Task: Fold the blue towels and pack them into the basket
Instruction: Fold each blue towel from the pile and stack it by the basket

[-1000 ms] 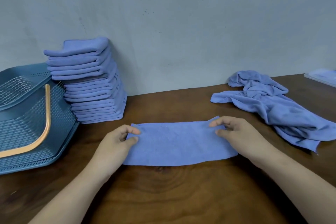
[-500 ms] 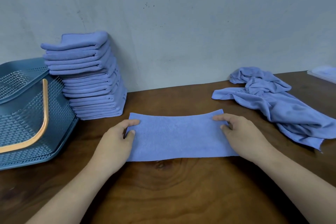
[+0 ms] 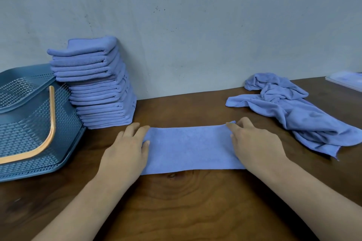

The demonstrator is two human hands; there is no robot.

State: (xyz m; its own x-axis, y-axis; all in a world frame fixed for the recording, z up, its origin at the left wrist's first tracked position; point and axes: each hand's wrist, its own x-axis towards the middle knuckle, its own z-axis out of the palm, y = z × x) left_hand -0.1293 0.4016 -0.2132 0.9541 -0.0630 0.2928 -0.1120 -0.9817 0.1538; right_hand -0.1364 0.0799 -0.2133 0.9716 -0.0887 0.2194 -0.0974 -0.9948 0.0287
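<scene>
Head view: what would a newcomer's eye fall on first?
The tall stack of folded blue towels at back left, beside the basket. Then the left hand and right hand on the ends of a flat towel strip at centre, with a crumpled heap at right.
</scene>
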